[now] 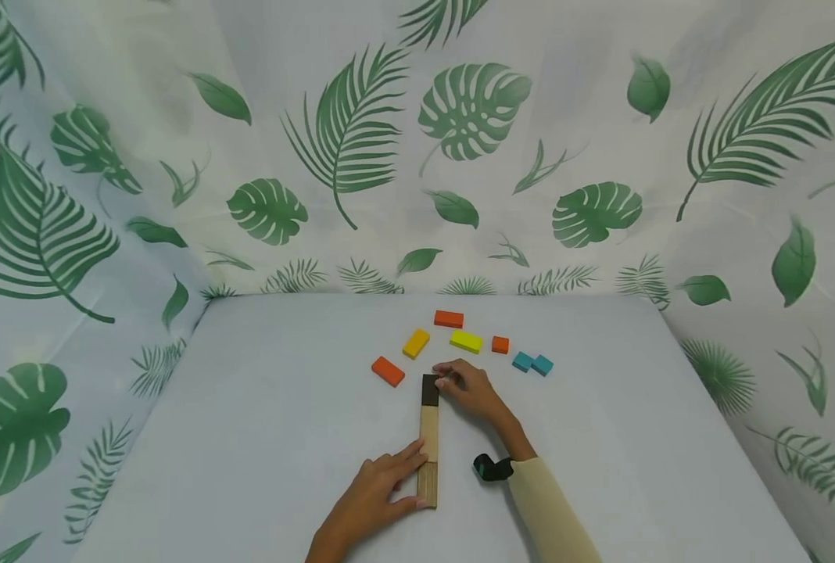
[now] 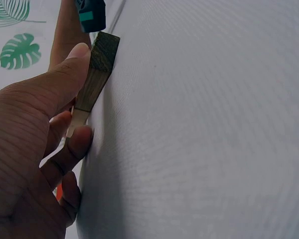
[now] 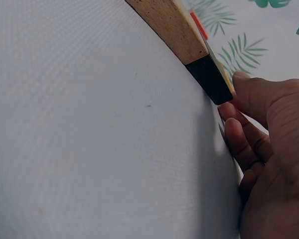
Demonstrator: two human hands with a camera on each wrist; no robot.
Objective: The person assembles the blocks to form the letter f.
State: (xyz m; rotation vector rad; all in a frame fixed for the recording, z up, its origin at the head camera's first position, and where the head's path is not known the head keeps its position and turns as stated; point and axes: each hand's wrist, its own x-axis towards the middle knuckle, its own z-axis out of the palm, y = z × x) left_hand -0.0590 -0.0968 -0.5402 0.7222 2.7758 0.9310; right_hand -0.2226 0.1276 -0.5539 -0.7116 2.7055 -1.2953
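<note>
Three blocks lie end to end in a straight row: a black block [image 1: 429, 391] at the far end, a pale wooden block [image 1: 428, 428] in the middle, a brown striped block [image 1: 428, 486] nearest. My left hand [image 1: 382, 486] rests along the row's left side, thumb at the brown block's near end and fingertips by its joint with the pale one. At the far right corner of the black block, my right hand [image 1: 472, 389] touches with thumb and fingertips. In the right wrist view, the right thumb [image 3: 254, 94] lies beside the black block's end [image 3: 212, 79], with loosely bent fingers below.
Beyond the row lie an orange-red block [image 1: 388, 371], an amber block [image 1: 416, 343], another orange-red block [image 1: 449, 319], a yellow block [image 1: 466, 341], a small orange block [image 1: 500, 345] and two blue blocks [image 1: 522, 361]. A leaf-patterned cloth [image 1: 530, 258] stands behind the white table [image 1: 249, 438].
</note>
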